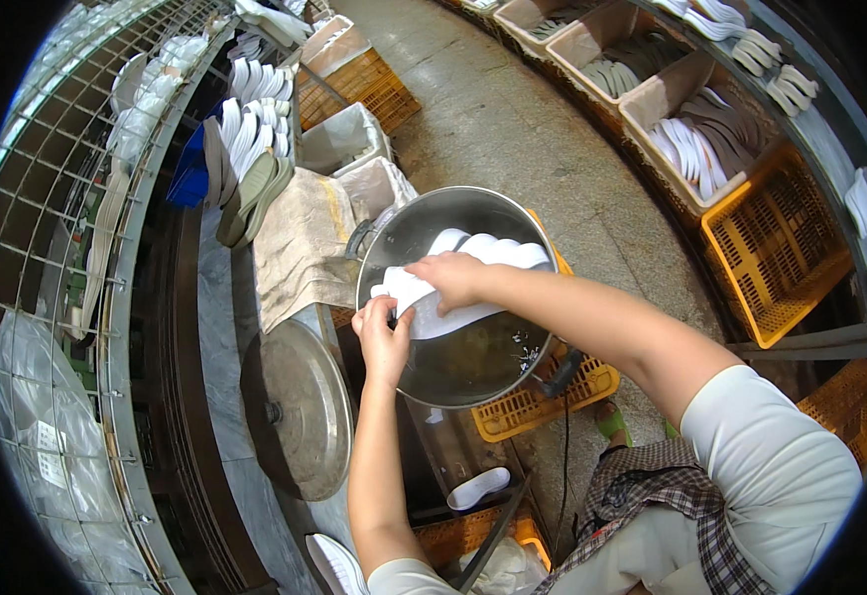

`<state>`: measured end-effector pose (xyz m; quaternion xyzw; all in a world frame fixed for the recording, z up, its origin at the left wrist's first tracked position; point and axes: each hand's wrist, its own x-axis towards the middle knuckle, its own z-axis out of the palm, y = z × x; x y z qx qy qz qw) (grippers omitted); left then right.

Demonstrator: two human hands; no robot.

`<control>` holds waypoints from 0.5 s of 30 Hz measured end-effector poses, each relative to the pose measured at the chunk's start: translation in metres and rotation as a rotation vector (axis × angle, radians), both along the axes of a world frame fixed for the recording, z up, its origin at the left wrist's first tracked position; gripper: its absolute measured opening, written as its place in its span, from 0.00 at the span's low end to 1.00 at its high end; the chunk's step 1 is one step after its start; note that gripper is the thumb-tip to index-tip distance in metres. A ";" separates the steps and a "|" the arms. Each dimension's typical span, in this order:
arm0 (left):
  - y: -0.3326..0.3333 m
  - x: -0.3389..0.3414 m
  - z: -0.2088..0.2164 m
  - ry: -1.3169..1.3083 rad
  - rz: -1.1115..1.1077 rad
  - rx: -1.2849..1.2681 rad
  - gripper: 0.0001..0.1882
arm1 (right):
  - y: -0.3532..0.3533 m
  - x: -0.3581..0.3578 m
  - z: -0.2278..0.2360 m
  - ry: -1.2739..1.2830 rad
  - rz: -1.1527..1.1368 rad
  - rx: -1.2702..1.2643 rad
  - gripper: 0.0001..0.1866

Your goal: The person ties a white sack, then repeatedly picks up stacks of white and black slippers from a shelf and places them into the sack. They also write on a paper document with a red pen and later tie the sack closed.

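A large metal pot (419, 220) with dark side handles stands in front of me. Several white shoe soles (498, 250) lie side by side across its upper part. My left hand (382, 332) pinches the near left end of a white sole at the pot's left rim, thumb and fingers closed round its edge. Reaching in from the right, my right hand (448, 280) grips the top of the soles just beside it. Its fingertips are partly hidden. Small white scraps (526, 355) show low on the right inside the pot.
A round metal lid (298, 409) leans left of the pot, below a beige cloth (305, 233). Yellow crates (766, 248) and bins of soles (691, 139) line the right. A wire mesh rack (47, 218) runs along the left. A single white sole (478, 488) lies below the pot.
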<state>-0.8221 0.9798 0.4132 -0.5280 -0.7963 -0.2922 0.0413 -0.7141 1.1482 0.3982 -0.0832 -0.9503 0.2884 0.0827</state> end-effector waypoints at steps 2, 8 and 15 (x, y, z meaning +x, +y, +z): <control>0.000 -0.002 0.001 -0.046 -0.007 0.013 0.11 | 0.010 -0.014 -0.004 -0.085 0.125 -0.050 0.38; -0.005 0.003 0.014 -0.076 -0.058 0.082 0.12 | 0.002 -0.003 -0.009 0.104 0.104 -0.139 0.33; -0.016 0.028 0.052 0.107 -0.162 0.088 0.18 | -0.014 0.021 0.009 0.397 0.081 -0.046 0.29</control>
